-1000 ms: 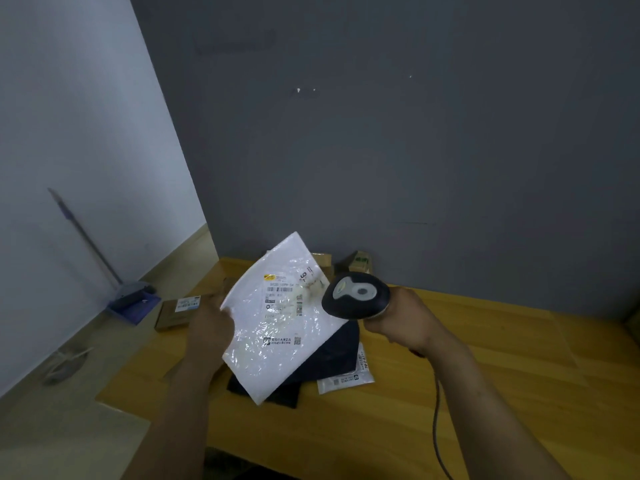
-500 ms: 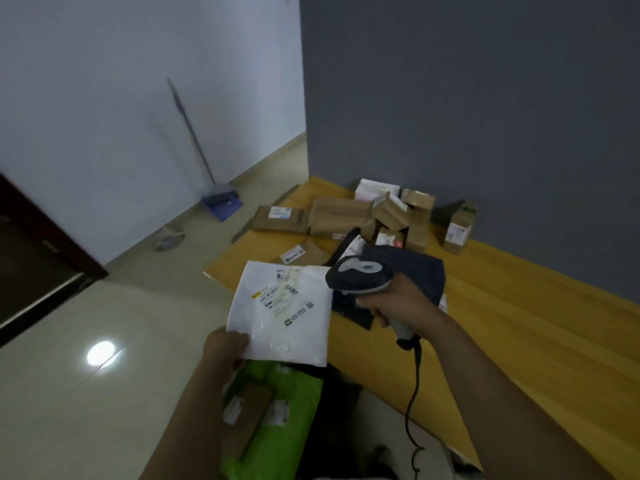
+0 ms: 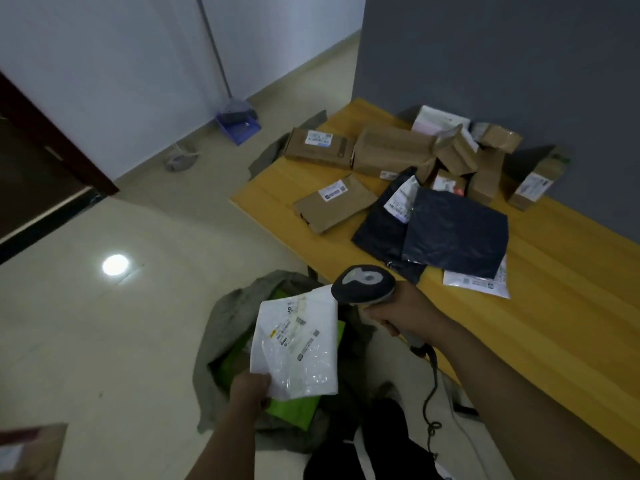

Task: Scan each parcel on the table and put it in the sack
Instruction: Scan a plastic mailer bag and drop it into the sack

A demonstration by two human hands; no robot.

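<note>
Below, in the head view, a white plastic mailer is pinched at its near left corner by the left hand, fingers curled over the edge. The mailer is a flat, glossy, crinkled rectangle; its label side is turned up to the camera, and its long axis runs away from the person, the far end lying just beside the scanner. It is held above the open mouth of a grey, limp woven sack on the floor, in which a bright green soft parcel is seen.

The scanner, a dark rounded head on a grey handle, is gripped by the right hand, and a coiled cable hangs from it.

On the smooth yellow wooden table, matte navy poly mailers, a brown paper envelope and taped cardboard boxes are piled near the grey wall.
</note>
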